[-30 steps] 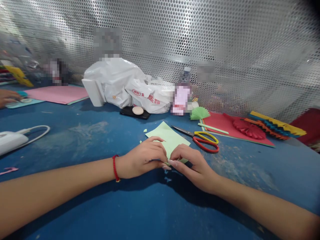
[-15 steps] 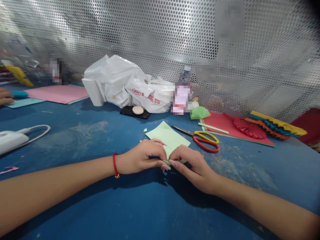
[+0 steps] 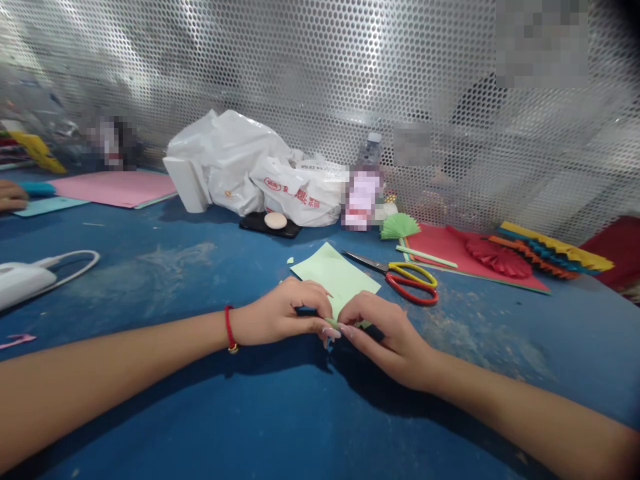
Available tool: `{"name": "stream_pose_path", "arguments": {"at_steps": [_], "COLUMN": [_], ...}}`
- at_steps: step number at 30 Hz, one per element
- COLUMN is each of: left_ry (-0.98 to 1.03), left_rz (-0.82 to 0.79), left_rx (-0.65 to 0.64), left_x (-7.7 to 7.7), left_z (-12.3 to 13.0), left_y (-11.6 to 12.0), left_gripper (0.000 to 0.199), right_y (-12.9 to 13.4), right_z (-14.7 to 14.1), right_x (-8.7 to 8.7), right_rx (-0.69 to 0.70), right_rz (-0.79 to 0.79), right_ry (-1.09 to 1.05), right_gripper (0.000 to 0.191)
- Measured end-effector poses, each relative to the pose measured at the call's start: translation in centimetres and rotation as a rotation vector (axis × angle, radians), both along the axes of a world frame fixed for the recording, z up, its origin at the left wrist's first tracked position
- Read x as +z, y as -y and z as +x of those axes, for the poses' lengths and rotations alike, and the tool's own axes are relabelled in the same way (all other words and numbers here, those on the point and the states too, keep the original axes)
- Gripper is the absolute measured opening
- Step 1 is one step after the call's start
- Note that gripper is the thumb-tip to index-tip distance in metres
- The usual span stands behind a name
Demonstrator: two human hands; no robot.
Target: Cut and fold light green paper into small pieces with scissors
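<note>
A light green sheet of paper (image 3: 336, 270) lies on the blue table with one corner pointing away from me. At its near edge, my left hand (image 3: 295, 312) pinches the paper between thumb and fingers. My right hand (image 3: 385, 330) pinches the same edge just to the right, its fingertips almost touching the left thumb. A narrow folded bit of the green paper shows between the fingertips; the rest of that edge is hidden by my hands. Scissors (image 3: 395, 272) with one yellow and one red handle lie just right of the sheet, blades toward it.
Behind are white plastic bags (image 3: 235, 160), a black phone-like slab (image 3: 250, 225) with a pale round object, and a bottle (image 3: 363, 193). To the right lie red paper (image 3: 440, 250), a green paper fan (image 3: 400, 226) and pleated strips (image 3: 555, 247). Another person's hand (image 3: 13, 196) is far left, by pink paper (image 3: 115, 187).
Both hands keep pinching the paper's near edge and have barely shifted. Slightly more of the folded green bit shows between the fingertips.
</note>
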State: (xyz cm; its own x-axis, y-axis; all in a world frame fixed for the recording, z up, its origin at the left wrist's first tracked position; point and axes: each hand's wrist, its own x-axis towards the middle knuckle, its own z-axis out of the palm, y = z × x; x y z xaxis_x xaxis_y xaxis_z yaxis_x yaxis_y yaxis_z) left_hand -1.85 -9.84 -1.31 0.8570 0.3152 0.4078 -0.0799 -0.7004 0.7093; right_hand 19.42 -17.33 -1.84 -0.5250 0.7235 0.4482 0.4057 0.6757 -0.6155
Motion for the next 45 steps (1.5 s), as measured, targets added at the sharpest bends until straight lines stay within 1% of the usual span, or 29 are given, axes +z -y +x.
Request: {"name": "stream_pose_path", "arguments": {"at_steps": [5, 10, 14, 18, 20, 22, 24, 27, 29, 32, 34, 38, 41, 45], "left_ry": [-0.025, -0.054, -0.083, -0.124, -0.128, -0.121, -0.110, -0.093, -0.085, -0.069, -0.062, -0.050, -0.044, -0.045], "left_rz": [0.108, 0.200, 0.167, 0.066, 0.017, -0.024, -0.052, -0.047, -0.020, 0.015, 0.028, 0.057, 0.053, 0.009], "left_rx": [-0.017, -0.004, 0.018, 0.021, 0.011, 0.002, 0.001, -0.008, -0.019, -0.012, -0.001, -0.025, -0.046, -0.029], "left_x": [-0.26, -0.40, -0.06, 0.15, 0.10, 0.04, 0.06, 0.22, 0.32, 0.28, 0.17, 0.07, 0.12, 0.05], "left_z": [0.09, 0.04, 0.03, 0.07, 0.01, -0.11, -0.22, -0.27, -0.24, -0.27, -0.35, -0.42, -0.34, -0.32], "left_y": [-0.03, 0.22, 0.46, 0.35, 0.21, 0.10, 0.06, 0.08, 0.08, 0.00, -0.04, 0.13, 0.31, 0.20], "left_gripper": [0.015, 0.016, 0.022, 0.022, 0.020, 0.017, 0.015, 0.013, 0.016, 0.018, 0.017, 0.013, 0.011, 0.011], "right_y": [-0.05, 0.03, 0.10, 0.15, 0.19, 0.22, 0.20, 0.05, -0.08, -0.19, -0.18, -0.11, -0.13, -0.02], "right_z": [-0.06, -0.18, -0.23, -0.29, -0.27, -0.21, -0.15, -0.08, -0.05, 0.02, 0.06, 0.04, -0.08, -0.16], "right_x": [0.09, 0.01, -0.12, -0.13, -0.14, -0.14, -0.13, -0.08, 0.00, 0.17, 0.30, 0.35, 0.14, -0.24], "right_rx": [0.025, 0.081, 0.067, 0.043, 0.042, 0.037, 0.020, -0.026, -0.043, -0.008, 0.033, 0.032, -0.015, -0.099], "right_rz": [-0.004, 0.123, 0.195, 0.230, 0.229, 0.216, 0.167, 0.003, -0.121, -0.273, -0.320, -0.276, -0.236, -0.154], "right_ry": [0.087, 0.184, 0.219, 0.245, 0.227, 0.175, 0.105, -0.015, -0.082, -0.124, -0.131, -0.123, -0.138, -0.193], "right_gripper": [0.010, 0.011, 0.012, 0.013, 0.013, 0.014, 0.013, 0.012, 0.012, 0.013, 0.013, 0.011, 0.007, 0.003]}}
